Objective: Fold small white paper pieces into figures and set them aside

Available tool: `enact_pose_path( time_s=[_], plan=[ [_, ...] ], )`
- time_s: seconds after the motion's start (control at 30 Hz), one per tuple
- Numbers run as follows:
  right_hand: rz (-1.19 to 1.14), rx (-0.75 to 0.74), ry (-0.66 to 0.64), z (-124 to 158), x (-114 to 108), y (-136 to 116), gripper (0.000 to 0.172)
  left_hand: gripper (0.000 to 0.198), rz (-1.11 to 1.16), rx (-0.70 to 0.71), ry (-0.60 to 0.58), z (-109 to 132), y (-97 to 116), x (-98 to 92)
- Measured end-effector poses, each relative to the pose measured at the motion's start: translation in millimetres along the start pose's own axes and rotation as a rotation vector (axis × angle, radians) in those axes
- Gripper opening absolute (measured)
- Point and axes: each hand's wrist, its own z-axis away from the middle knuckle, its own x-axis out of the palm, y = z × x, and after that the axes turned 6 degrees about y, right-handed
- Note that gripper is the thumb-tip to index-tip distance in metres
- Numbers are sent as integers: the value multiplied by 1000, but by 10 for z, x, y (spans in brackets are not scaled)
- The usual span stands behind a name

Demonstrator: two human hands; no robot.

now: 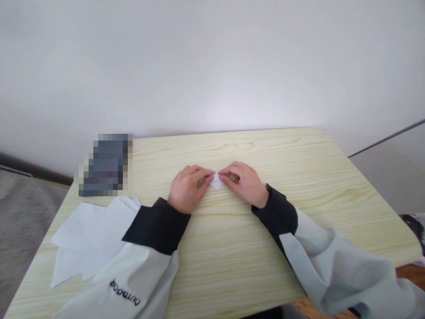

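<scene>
A small piece of folded white paper (217,183) is at the middle of the table, one pointed corner facing me. My left hand (188,187) pinches its left side between thumb and fingertips. On the opposite side, my right hand (245,182) grips the paper in the same kind of pinch. The fingertips cover the paper's side corners, and only its middle shows between them. Both wrists rest low over the tabletop.
Loose white paper sheets (96,230) overlap on the left of the wood-grain table (226,266), partly under my left sleeve. Behind them lies a dark, pixelated flat object (106,164). A white wall (212,66) rises behind the table's far edge.
</scene>
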Motion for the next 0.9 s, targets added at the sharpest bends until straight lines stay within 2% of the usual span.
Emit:
enact_pose_path(
  time_s=[0.27,0.47,0.7,0.9],
  plan=[
    [-2,40,-23,-29,-10,-16,9,22,8,-70,-30,-19,-24,18],
    [-23,69,-21,-30,2,-11,8,23,-58,-74,4,-15,-31,29],
    [-6,20,12,6,19,3,10,24,-64,-13,26,12,-37,20],
    [27,-9,15,23,17,-5,16,22,21,-58,12,-16,-41,23]
  ],
)
